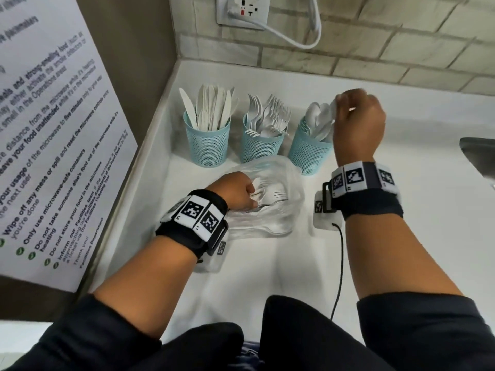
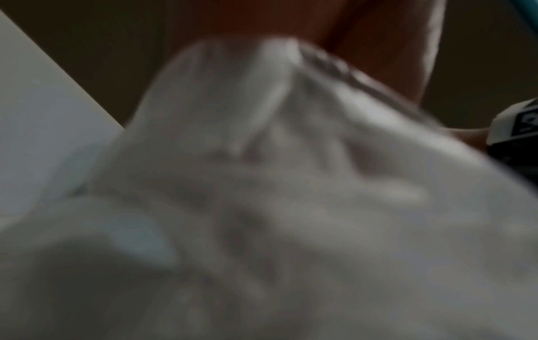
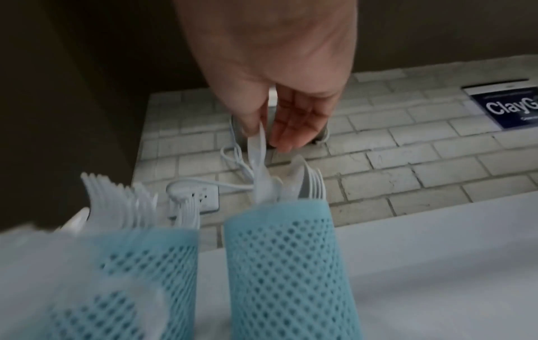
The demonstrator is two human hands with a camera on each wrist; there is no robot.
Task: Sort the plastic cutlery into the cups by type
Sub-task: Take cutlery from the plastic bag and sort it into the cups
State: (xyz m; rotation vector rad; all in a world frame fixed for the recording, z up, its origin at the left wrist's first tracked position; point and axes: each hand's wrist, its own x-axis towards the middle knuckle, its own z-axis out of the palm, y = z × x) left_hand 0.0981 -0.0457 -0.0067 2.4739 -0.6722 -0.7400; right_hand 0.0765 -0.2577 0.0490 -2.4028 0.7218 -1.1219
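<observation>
Three blue mesh cups stand in a row: the knife cup [image 1: 207, 141] on the left, the fork cup [image 1: 261, 147] [image 3: 131, 276] in the middle, the spoon cup [image 1: 308, 152] [image 3: 288, 264] on the right. My right hand [image 1: 338, 103] [image 3: 263, 135] hovers over the spoon cup. It pinches a white spoon [image 3: 257, 149] that points down into the cup. My left hand [image 1: 241, 194] reaches into a clear plastic bag [image 1: 270, 210] [image 2: 262, 184] lying in front of the cups. Its fingers are curled round white forks [image 1: 276, 195]. The left wrist view is blurred by the bag.
The white counter [image 1: 415, 236] ends at a tiled wall behind the cups. A notice board [image 1: 53, 129] stands along the left side. A wall socket [image 1: 242, 10] trails a white cable. A small white device [image 1: 325, 215] with a black cord lies right of the bag. A metal sink edge [image 1: 479, 153] is at far right.
</observation>
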